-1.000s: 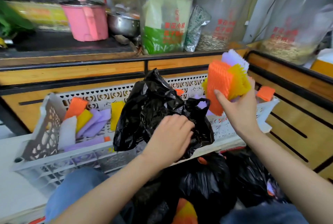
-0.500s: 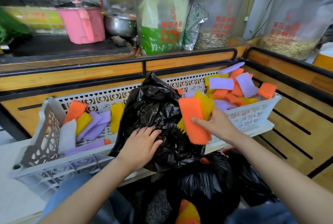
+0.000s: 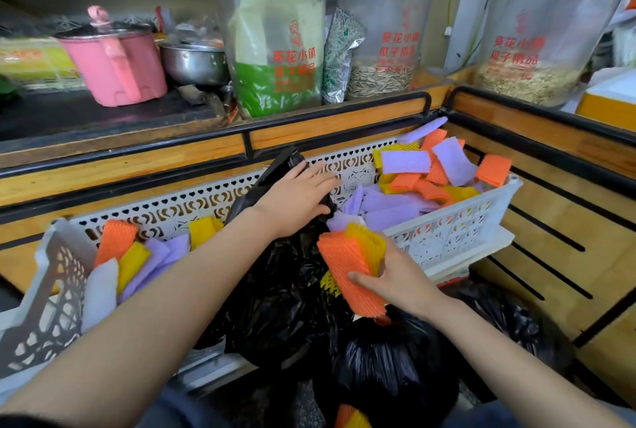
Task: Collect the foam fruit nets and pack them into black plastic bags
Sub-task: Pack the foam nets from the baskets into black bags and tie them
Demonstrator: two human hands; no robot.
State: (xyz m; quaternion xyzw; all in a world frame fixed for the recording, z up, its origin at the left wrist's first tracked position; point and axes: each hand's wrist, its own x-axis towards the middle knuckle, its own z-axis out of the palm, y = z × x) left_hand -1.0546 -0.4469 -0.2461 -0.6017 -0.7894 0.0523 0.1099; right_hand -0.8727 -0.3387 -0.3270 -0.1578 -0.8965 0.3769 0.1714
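Note:
My right hand grips a stack of orange and yellow foam nets low over the near rim of a white perforated basket. A black plastic bag stands crumpled in the basket's middle. Its upper edge lies under my left hand, fingers stretched out along it. Loose purple, orange and yellow nets pile at the basket's right end. A smaller group of nets lies at the left end.
Filled black bags sit on the floor below the basket. Behind the wooden counter rail stand a pink pot, a steel pot and tall clear seed jars. A wooden slatted wall closes the right side.
My right hand has brought the net stack down from high at the right to the bag's side. My left hand moved up from the bag's front to its top edge.

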